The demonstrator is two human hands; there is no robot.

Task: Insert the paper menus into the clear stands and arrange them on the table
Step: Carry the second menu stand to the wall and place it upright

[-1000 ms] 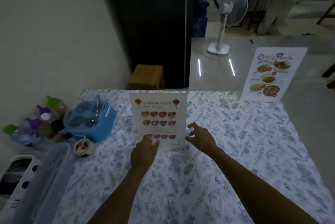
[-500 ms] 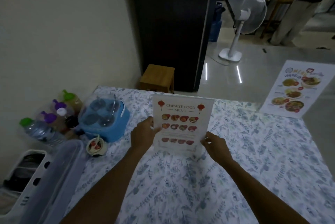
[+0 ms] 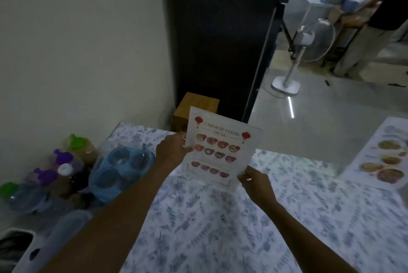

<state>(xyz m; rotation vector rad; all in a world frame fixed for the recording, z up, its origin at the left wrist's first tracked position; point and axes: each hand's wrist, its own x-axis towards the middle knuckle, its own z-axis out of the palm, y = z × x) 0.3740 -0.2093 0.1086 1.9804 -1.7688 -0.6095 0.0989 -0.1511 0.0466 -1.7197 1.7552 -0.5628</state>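
A clear stand with a white "Chinese Food Menu" sheet point(image 3: 218, 151) inside it is held tilted above the table with the floral cloth point(image 3: 220, 228). My left hand point(image 3: 171, 150) grips its left edge near the middle. My right hand point(image 3: 256, 181) pinches its lower right corner. A second menu in a clear stand point(image 3: 384, 158), with pictures of dishes, stands at the table's far right edge.
Along the left wall stand bottles with green and purple caps point(image 3: 50, 169), a blue lidded container point(image 3: 119, 171) and a translucent box point(image 3: 59, 235). A wooden stool point(image 3: 196, 105) sits behind the table. A white fan point(image 3: 306, 52) and a person stand on the floor beyond.
The Chinese menu stand stood on the table a second ago; both hands took hold of its edges and lifted it, tilting it. The camera view turned left.
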